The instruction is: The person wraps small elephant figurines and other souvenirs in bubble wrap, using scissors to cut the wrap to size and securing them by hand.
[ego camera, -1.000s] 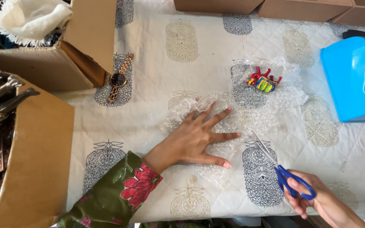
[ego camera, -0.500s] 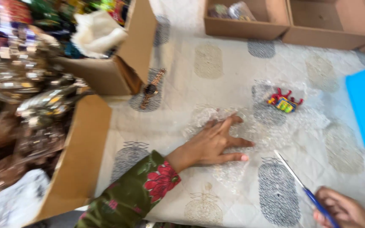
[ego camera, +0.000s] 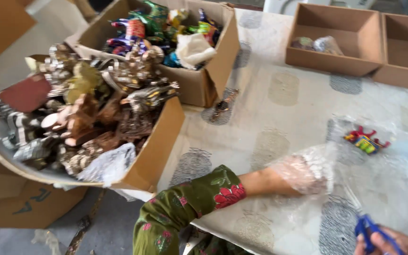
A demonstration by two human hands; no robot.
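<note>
The left hand lies flat on the tabletop under a sheet of clear bubble wrap, fingers seemingly spread, gripping nothing; the wrap blurs its outline. A green floral sleeve covers the forearm behind it. The right hand, low at the frame edge just beyond the left, is closed around the blue handles of a pair of scissors, whose blades point up toward the wrap. Past the left hand's fingertips, a small colourful toy lies on the sheet. Farther out on the wrist side stand two open cardboard boxes, one heaped with brown and metallic figurines, the other with bright painted ones. Two shallow brown trays sit at the far edge.
</note>
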